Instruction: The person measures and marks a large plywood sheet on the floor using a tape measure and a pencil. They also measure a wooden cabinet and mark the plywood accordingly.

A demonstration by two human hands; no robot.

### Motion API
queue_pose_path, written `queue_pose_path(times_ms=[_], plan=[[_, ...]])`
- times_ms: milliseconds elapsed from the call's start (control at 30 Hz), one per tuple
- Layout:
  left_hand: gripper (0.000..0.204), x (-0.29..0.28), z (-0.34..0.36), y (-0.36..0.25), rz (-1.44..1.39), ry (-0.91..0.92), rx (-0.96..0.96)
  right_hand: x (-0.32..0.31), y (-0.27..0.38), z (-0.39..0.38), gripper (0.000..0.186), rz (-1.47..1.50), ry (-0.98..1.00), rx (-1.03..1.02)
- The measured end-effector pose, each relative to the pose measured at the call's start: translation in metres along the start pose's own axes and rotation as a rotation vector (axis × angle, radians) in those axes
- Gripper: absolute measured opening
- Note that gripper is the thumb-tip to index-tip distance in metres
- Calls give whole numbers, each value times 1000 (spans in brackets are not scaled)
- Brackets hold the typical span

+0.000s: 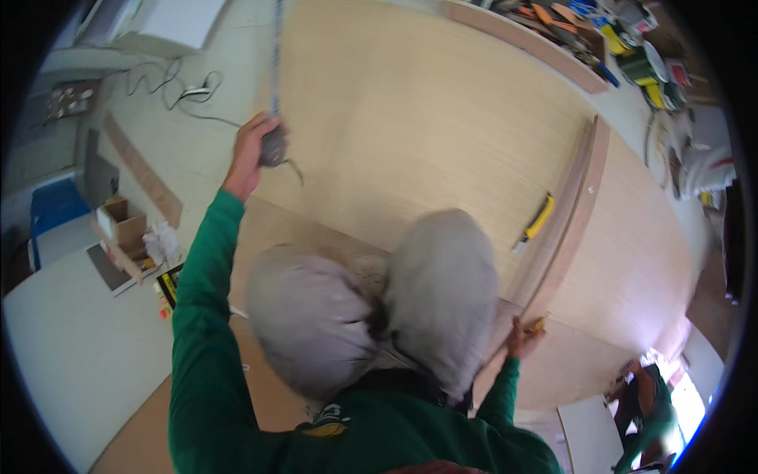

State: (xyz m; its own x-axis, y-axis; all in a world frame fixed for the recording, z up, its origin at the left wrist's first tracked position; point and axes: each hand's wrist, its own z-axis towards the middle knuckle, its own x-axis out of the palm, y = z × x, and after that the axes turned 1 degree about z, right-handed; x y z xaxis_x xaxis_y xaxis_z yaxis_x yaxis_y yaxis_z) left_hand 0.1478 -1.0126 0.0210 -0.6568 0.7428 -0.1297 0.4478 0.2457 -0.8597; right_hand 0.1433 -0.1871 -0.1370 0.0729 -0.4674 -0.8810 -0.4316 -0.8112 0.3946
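My left hand (247, 154) is closed around a dark tape measure (273, 147), over the left edge of a large pale wood panel (410, 118). Its blade (276, 59) runs out straight toward the far side, and a dark strap hangs from the case. Low on the right, my right hand (519, 341) is closed on a small yellow-orange, pencil-like thing (538, 323). That hand rests against the near end of a long wooden strip (580, 209) lying along the panel. A yellow utility knife (540, 218) lies on the panel left of the strip.
I squat on the boards, knees (442, 284) in the middle. A wooden tray of tools (545, 31) and several cans (647, 63) stand at the far right. A cable (197, 92), a loose plank (142, 170) and a small box (122, 221) lie leftward. Another person (643, 411) is at lower right.
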Motion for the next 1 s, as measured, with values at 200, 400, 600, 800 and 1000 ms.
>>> queue_pose_path(times_ms=[200,400,600,800,1000], plan=[[16,56,22,5,-26,111,150,-39,121,51,86,-8,148,-448],[33,187,-31,87,11,451,99,24,297,67,85,-211,338,-986],[59,199,-55,133,606,307,329,97,379,47,88,-269,575,-1084],[79,176,-1,182,775,397,312,157,353,58,87,-232,694,-1206],[65,175,20,173,810,596,37,134,336,81,76,-178,404,-977]])
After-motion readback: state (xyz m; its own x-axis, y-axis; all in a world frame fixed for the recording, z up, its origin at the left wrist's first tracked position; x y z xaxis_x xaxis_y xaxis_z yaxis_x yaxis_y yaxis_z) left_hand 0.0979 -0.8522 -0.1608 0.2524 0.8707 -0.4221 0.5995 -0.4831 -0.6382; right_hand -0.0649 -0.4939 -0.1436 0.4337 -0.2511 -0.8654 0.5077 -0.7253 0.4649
